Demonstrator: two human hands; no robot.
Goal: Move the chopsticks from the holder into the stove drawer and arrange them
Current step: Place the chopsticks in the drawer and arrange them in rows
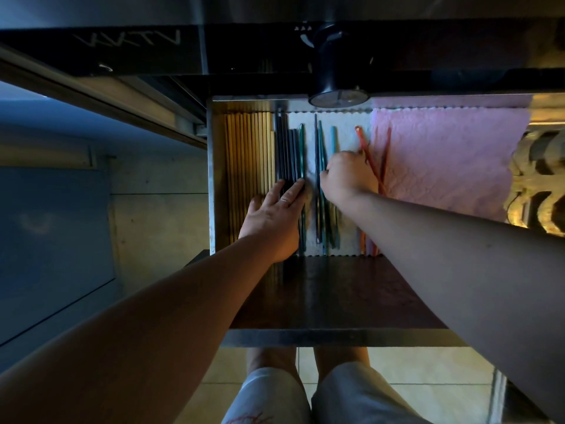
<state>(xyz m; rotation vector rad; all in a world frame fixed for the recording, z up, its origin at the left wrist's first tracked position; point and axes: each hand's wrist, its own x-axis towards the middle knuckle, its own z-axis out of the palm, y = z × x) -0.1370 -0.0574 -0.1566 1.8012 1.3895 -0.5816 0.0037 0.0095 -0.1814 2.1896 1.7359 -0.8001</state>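
Head view. Pale shorts (pixel 266 396) and bare knees sit at bottom of frame, over yellowish floor tiles (pixel 428 371). Above them is the drawer (pixel 336 337), pulled out, metal front rim nearest. Both bare forearms reach over it.

Chopsticks lie front to back in drawer's rear half.
- Against left wall: wooden chopsticks (pixel 247 154), tight parallel row.
- Just beside, to their right: dark chopsticks (pixel 286 148), packed side by side.
- Mid-drawer, on white liner (pixel 345 130): teal chopsticks (pixel 320 142), loosely spaced, with one light blue chopstick (pixel 333 139) next to them.
- Where liner meets pink cloth (pixel 443 160): red chopsticks (pixel 368 157), angled toward each other. The cloth covers drawer's right side.

Left hand (pixel 272 218): palm down, fingers straight and close together, tips resting on dark chopsticks. Ring (pixel 284 200) on one finger.

Right hand (pixel 345 175): knuckles up, fingers curled under, over teal and light blue sticks, thumb touching a teal one. Whether anything is pinched: cannot tell.

Hands near each other, not touching.

Black knob (pixel 333 65) on stove front, above drawer's back edge.
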